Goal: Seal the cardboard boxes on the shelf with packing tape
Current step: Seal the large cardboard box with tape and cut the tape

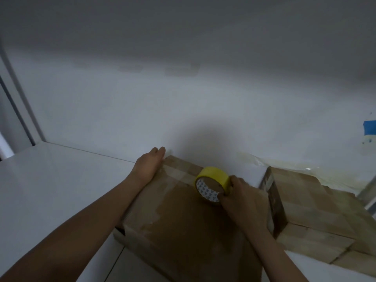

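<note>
The left hand (147, 166) is stretched forward and held flat, fingers straight and together; the right hand (242, 198) is held nearer, its fingers curled round a tape roll (213, 173).

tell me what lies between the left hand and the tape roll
Head view: only the top of the cardboard box, crossed by pale tape strips, lies between the left hand and the yellow tape roll.

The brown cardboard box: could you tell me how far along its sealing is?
Done: pale tape strips cross the brown cardboard box at its far end. In hand: the right hand grips the yellow tape roll on top; the left hand rests on its far edge. Left: its near corner looks open.
</note>
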